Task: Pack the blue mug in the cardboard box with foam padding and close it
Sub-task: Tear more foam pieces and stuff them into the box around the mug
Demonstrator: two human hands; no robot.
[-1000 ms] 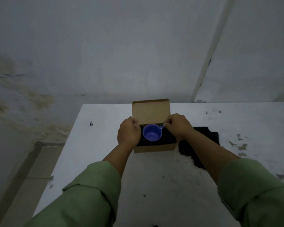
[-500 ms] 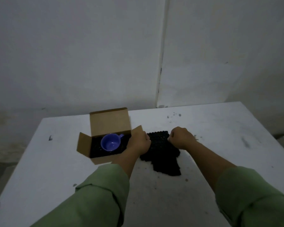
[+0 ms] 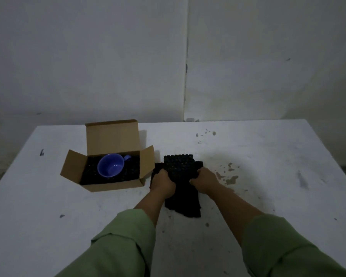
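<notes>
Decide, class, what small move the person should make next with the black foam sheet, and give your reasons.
Probably lift the black foam sheet and carry it left over the cardboard box. The left hand and right hand both grip it on the table, while the blue mug sits uncovered on dark padding and the flaps stand open.

My left hand (image 3: 161,184) and right hand (image 3: 205,181) are both bare, no gloves, no rings or watch visible. Forearms bare too. I'm wearing a light green long-sleeved top; left sleeve (image 3: 120,244) and right sleeve (image 3: 284,246) are pushed up toward the elbows, well back from the wrists. Fabric plain, no print or logo. Left sleeve has a folded cuff edge with a creased overlap. Dim light, so finer stitching isn't readable.
</notes>
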